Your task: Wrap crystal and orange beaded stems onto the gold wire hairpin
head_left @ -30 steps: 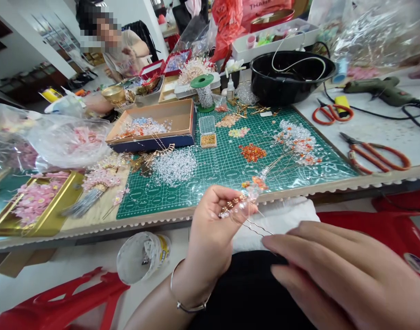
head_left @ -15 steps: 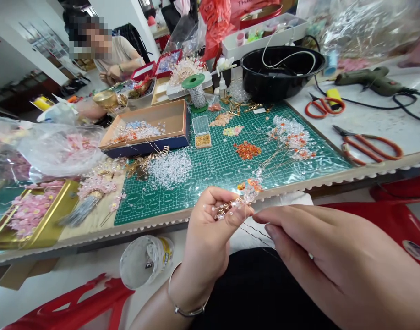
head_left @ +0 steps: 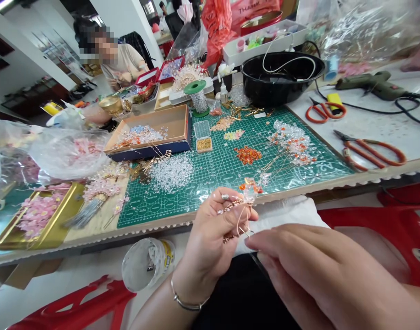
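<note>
My left hand (head_left: 213, 233) is closed around a small beaded ornament (head_left: 246, 195) of clear and orange beads on gold wire, held just below the table's front edge. My right hand (head_left: 319, 270) lies to the right and lower, its fingertips pinched on the thin wire (head_left: 244, 227) that hangs from the ornament. Both hands are over my lap, in front of the green cutting mat (head_left: 223, 165). On the mat lie a heap of clear beads (head_left: 171, 172), a small pile of orange beads (head_left: 248, 154) and a spread of beaded wire stems (head_left: 292, 140).
A cardboard box lid (head_left: 151, 130) with beads, a green wire spool (head_left: 198, 94), a black bowl (head_left: 281, 75), two orange-handled scissors (head_left: 371, 149), a glue gun (head_left: 374, 85) and a gold tray of pink flowers (head_left: 38, 215) fill the table. Another person sits at the far left end. A plastic tub (head_left: 148, 263) stands below.
My right hand has dropped lower and drawn the wire down from the ornament. My left hand has turned a little, still holding the beaded piece. The view shifted slightly.
</note>
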{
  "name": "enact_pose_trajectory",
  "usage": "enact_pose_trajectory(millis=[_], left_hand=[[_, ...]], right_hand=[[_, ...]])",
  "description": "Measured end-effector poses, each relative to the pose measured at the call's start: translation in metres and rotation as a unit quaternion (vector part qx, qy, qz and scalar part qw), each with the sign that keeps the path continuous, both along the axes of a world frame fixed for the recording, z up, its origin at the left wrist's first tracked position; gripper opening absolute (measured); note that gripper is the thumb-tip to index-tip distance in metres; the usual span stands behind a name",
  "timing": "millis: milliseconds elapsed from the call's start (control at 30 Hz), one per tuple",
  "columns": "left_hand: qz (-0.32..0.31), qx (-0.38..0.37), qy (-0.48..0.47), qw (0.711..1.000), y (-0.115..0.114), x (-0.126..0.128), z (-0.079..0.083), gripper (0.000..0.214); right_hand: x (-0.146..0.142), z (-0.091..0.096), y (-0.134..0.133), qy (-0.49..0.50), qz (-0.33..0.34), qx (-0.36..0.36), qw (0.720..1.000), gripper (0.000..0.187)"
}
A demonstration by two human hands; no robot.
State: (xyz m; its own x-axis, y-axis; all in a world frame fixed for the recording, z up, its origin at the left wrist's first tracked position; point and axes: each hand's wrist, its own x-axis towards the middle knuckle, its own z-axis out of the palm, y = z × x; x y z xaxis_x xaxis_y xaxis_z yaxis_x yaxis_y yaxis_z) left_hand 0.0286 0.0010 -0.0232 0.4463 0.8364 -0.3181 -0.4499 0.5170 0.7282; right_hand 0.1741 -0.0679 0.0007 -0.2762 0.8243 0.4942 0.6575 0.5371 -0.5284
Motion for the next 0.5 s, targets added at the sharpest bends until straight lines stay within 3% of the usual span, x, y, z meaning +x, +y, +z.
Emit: enact_pose_trajectory(millis=[67,167,500], left_hand=[[-0.019,-0.018,-0.022,0.999,0.002,0.001,0.001,0.030],[-0.029,-0.028,-0.034,0.999,0.002,0.004,0.002,0.032],[-0.043,-0.026,-0.035,0.998,0.006,0.015,-0.002,0.028]], right_hand=[[0.002,-0.002,-0.002,0.013,0.015,0.028,0.999,0.023],[0.003,-0.004,-0.004,-0.007,-0.022,0.078,0.997,0.018],[0.016,-0.004,-0.003,-0.040,-0.031,0.137,0.989,0.020]])
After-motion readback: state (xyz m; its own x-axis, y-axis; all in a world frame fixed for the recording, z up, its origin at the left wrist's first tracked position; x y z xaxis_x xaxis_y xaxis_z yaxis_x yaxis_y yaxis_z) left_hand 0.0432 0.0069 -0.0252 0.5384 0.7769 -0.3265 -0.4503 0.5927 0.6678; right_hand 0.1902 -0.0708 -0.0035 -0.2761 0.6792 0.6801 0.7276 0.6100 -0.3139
